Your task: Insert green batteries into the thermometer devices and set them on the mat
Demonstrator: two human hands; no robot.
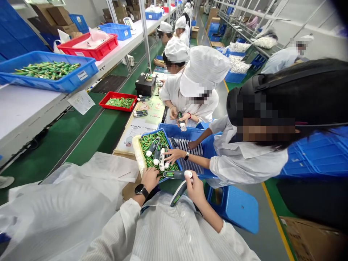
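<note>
My right hand (196, 189) grips two grey-and-white handheld devices. One device (174, 175) lies level across the near rim of the battery bin, and the other device (178, 194) slants down toward my lap; green batteries show in both. At the bin's near left corner is my left hand (150, 179), wearing a black watch, its fingers curled down at the batteries; whatever they hold is hidden. Loose green batteries (148, 139) fill the bin. On top of them lie several similar devices (157, 153), with a co-worker's hand (174, 156) touching them.
Beside the batteries, a blue crate (208, 145) holds rows of devices under the co-worker's other hand (193, 144). Across the bench, another person holds a device (180, 117). A red battery tray (118, 102) sits on the green conveyor (92, 141). A blue stool (236, 206) stands right.
</note>
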